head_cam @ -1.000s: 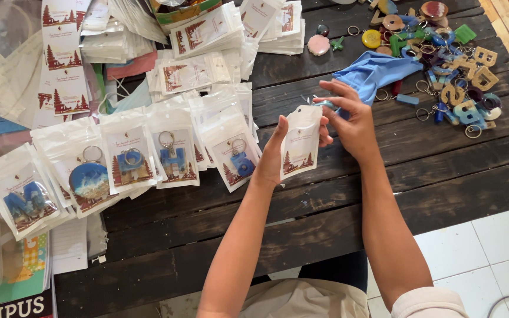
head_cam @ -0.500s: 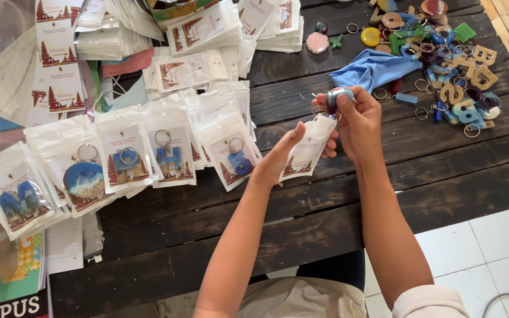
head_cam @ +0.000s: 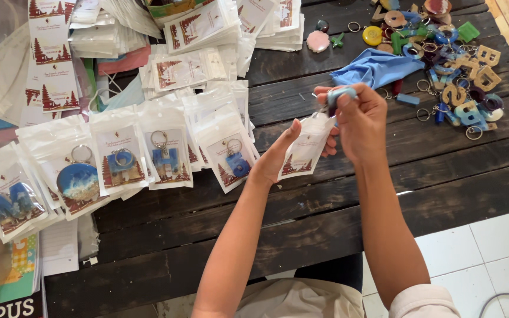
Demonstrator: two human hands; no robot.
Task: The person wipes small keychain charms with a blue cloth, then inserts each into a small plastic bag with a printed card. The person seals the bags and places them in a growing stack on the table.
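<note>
Above the dark plank table's (head_cam: 337, 194) middle: left hand (head_cam: 278, 156) pinches a clear carded sleeve (head_cam: 307, 147) open; right hand (head_cam: 357, 121) grips a light-blue keychain (head_cam: 341, 94) at its mouth. Step: bagging. Next, likely: slide keychain in squarely. Filled sleeves (head_cam: 166, 156) lie toward the left edge.

clear plastic pouch (head_cam: 305, 148) with printed card, upright, light-blue keychain (head_cam: 341, 94) above

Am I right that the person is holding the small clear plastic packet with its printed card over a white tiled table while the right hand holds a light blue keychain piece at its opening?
Not quite: the head view shows the small clear plastic packet over a dark wooden plank table, not a white tiled one. The right hand does hold the light blue keychain piece at its opening.
</note>
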